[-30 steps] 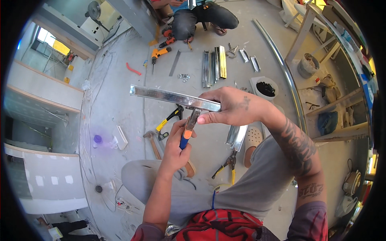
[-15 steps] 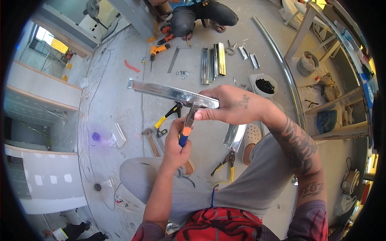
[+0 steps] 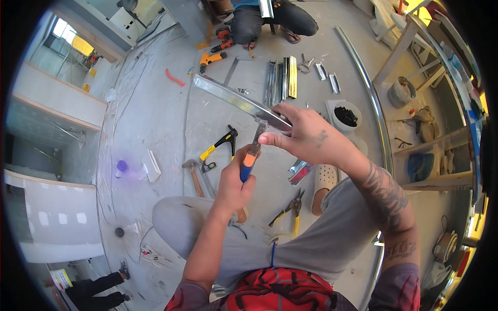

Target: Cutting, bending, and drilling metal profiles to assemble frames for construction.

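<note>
My right hand (image 3: 315, 136) grips the near end of a shiny metal channel (image 3: 233, 99), its thumb below and its fingers over the top. The channel slopes up and away to the left. My left hand (image 3: 232, 187) is wrapped round the blue-and-orange handle of a hand tool (image 3: 248, 168). The tool's worn metal head meets the underside of the channel close to my right thumb; its jaws are too unclear to tell its exact kind. On the floor below lie a black-and-yellow tool (image 3: 224, 142), a hammer (image 3: 195, 179) and yellow-handled snips (image 3: 288, 211).
Ahead, a co-worker (image 3: 275, 26) crouches beside an orange drill (image 3: 211, 59). A stack of metal channels (image 3: 283, 78) and a tub of dark screws (image 3: 346, 115) are on the floor. A long metal rail (image 3: 367, 93) runs along the right, beside wooden shelving (image 3: 438, 181).
The channel has swung to a steeper slope, and both hands with the tool have shifted slightly right. A metal piece now shows in front of the co-worker. More of someone's legs appear at lower left.
</note>
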A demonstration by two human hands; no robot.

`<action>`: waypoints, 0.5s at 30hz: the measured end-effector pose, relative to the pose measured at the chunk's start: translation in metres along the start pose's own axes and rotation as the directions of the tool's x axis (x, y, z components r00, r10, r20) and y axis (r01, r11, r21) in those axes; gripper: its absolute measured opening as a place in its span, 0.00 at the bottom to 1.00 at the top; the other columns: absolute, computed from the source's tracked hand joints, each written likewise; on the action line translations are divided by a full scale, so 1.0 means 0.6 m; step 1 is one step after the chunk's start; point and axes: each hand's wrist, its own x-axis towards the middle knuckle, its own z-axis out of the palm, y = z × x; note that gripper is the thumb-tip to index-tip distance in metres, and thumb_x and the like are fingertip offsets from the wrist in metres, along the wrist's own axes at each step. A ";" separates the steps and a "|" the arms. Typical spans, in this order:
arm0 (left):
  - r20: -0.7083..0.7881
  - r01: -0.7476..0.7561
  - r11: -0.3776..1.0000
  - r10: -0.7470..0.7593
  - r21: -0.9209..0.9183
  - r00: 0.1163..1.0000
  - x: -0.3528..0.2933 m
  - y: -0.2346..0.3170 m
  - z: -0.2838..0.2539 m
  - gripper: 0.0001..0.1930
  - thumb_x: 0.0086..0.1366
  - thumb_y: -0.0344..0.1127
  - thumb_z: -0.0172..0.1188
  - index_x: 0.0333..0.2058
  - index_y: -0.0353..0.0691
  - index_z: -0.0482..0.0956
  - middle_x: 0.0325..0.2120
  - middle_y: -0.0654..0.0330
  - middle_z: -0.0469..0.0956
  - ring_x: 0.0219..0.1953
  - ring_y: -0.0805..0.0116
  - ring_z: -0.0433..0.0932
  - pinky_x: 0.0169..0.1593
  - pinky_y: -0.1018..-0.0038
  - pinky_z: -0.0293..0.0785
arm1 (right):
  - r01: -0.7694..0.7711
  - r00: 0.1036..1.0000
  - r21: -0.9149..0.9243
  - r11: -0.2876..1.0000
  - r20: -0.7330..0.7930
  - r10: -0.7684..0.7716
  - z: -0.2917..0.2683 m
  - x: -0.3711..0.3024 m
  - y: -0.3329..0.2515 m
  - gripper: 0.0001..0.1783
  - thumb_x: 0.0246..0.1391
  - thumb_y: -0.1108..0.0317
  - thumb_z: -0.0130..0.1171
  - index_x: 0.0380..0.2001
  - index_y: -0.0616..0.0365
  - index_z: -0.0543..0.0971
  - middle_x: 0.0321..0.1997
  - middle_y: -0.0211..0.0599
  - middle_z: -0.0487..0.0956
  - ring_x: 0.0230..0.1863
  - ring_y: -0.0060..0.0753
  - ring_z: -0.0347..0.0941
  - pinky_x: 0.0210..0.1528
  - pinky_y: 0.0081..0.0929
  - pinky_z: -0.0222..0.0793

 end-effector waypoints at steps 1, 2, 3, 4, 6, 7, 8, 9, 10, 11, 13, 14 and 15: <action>-0.038 -0.106 0.994 0.106 0.005 0.994 0.000 0.005 0.005 0.26 0.55 0.20 0.46 0.55 0.35 0.71 0.40 0.50 0.81 0.44 0.55 0.83 0.51 0.68 0.76 | 0.050 0.997 0.070 0.996 -0.059 -0.046 0.006 0.001 0.004 0.40 0.52 0.40 0.69 0.46 0.73 0.76 0.15 0.45 0.72 0.18 0.41 0.73 0.26 0.36 0.70; -0.046 -0.106 0.994 0.106 0.003 0.993 -0.002 0.005 0.005 0.26 0.55 0.20 0.46 0.55 0.35 0.71 0.40 0.50 0.81 0.44 0.55 0.83 0.51 0.68 0.76 | 0.053 0.997 0.066 0.996 -0.053 -0.050 0.004 -0.001 0.005 0.40 0.52 0.40 0.69 0.46 0.73 0.76 0.15 0.45 0.72 0.18 0.41 0.73 0.26 0.36 0.70; -0.030 -0.070 0.997 0.069 -0.028 0.997 -0.006 0.004 0.005 0.28 0.55 0.20 0.45 0.57 0.35 0.69 0.43 0.50 0.80 0.47 0.53 0.82 0.54 0.68 0.75 | -0.052 0.998 0.043 0.998 0.022 0.051 -0.007 -0.001 -0.012 0.41 0.53 0.40 0.68 0.50 0.72 0.76 0.27 0.50 0.77 0.28 0.40 0.77 0.34 0.35 0.73; -0.013 -0.034 0.998 0.033 -0.059 0.999 -0.008 0.003 0.005 0.30 0.55 0.19 0.45 0.60 0.36 0.67 0.45 0.50 0.80 0.50 0.51 0.81 0.56 0.67 0.73 | -0.154 0.984 0.013 0.988 0.094 0.152 -0.012 -0.001 -0.022 0.41 0.54 0.41 0.68 0.53 0.72 0.75 0.38 0.54 0.81 0.39 0.39 0.80 0.42 0.35 0.75; -0.014 -0.009 0.998 0.008 -0.062 1.000 -0.008 0.011 0.001 0.30 0.55 0.19 0.45 0.60 0.36 0.67 0.44 0.50 0.80 0.49 0.52 0.81 0.56 0.67 0.74 | -0.088 0.995 0.046 0.995 0.042 0.086 0.003 0.002 -0.004 0.42 0.53 0.40 0.68 0.51 0.73 0.76 0.27 0.49 0.77 0.29 0.37 0.76 0.35 0.34 0.72; -0.006 0.014 0.998 -0.015 -0.063 1.000 -0.008 0.013 -0.001 0.30 0.55 0.19 0.45 0.60 0.36 0.67 0.43 0.50 0.80 0.48 0.52 0.82 0.55 0.66 0.74 | -0.025 0.999 0.080 0.996 -0.018 0.026 0.008 0.002 0.003 0.43 0.52 0.38 0.69 0.49 0.73 0.77 0.15 0.44 0.73 0.19 0.34 0.73 0.27 0.33 0.70; -0.010 0.016 0.998 -0.017 -0.063 1.000 -0.009 0.009 -0.002 0.30 0.55 0.19 0.45 0.60 0.36 0.67 0.43 0.50 0.80 0.48 0.52 0.82 0.55 0.66 0.74 | -0.023 1.000 0.079 0.997 -0.015 0.024 0.009 0.003 0.007 0.43 0.52 0.38 0.69 0.49 0.73 0.77 0.15 0.44 0.73 0.19 0.34 0.73 0.27 0.33 0.70; -0.006 0.012 0.997 -0.013 -0.077 1.000 -0.010 0.005 -0.001 0.30 0.55 0.19 0.45 0.60 0.37 0.67 0.42 0.50 0.80 0.47 0.52 0.82 0.54 0.66 0.75 | -0.039 0.999 0.089 0.995 0.007 0.039 0.005 0.003 0.003 0.43 0.52 0.38 0.69 0.50 0.73 0.77 0.16 0.45 0.74 0.19 0.34 0.74 0.27 0.33 0.70; -0.002 0.008 0.996 -0.008 -0.090 1.000 -0.010 0.002 -0.001 0.30 0.55 0.19 0.45 0.60 0.37 0.67 0.41 0.51 0.80 0.46 0.53 0.82 0.53 0.66 0.75 | -0.056 0.998 0.099 0.994 0.029 0.053 0.003 0.003 0.001 0.44 0.52 0.38 0.69 0.51 0.73 0.77 0.17 0.45 0.75 0.20 0.33 0.75 0.27 0.33 0.71; -0.004 0.010 0.996 -0.010 -0.092 1.000 -0.011 0.002 -0.001 0.30 0.55 0.19 0.45 0.60 0.37 0.67 0.41 0.51 0.80 0.46 0.53 0.82 0.53 0.66 0.75 | -0.057 0.998 0.097 0.994 0.032 0.054 0.004 0.004 0.002 0.44 0.52 0.38 0.69 0.51 0.73 0.77 0.17 0.45 0.75 0.20 0.33 0.75 0.27 0.33 0.71; -0.003 0.047 0.993 -0.048 -0.111 0.999 -0.012 0.002 0.001 0.29 0.55 0.19 0.46 0.59 0.38 0.68 0.37 0.50 0.80 0.42 0.53 0.83 0.49 0.65 0.77 | -0.037 0.999 0.099 0.994 0.003 0.037 0.009 0.004 0.008 0.43 0.51 0.37 0.69 0.48 0.73 0.77 0.17 0.45 0.76 0.20 0.37 0.76 0.29 0.33 0.72; -0.006 0.048 0.993 -0.049 -0.112 0.999 -0.011 0.002 0.002 0.29 0.55 0.19 0.46 0.59 0.38 0.68 0.37 0.50 0.80 0.42 0.53 0.83 0.49 0.65 0.77 | -0.037 0.999 0.098 0.994 0.006 0.036 0.008 0.003 0.005 0.43 0.51 0.37 0.69 0.48 0.73 0.77 0.17 0.45 0.76 0.20 0.37 0.76 0.29 0.33 0.72; -0.011 0.086 0.994 -0.087 -0.067 0.996 -0.011 0.002 0.002 0.28 0.56 0.19 0.46 0.58 0.38 0.68 0.35 0.50 0.79 0.40 0.52 0.83 0.47 0.64 0.77 | -0.034 0.999 0.026 0.999 -0.032 0.035 0.007 0.001 0.000 0.41 0.51 0.37 0.68 0.45 0.73 0.77 0.18 0.45 0.76 0.21 0.39 0.77 0.29 0.34 0.72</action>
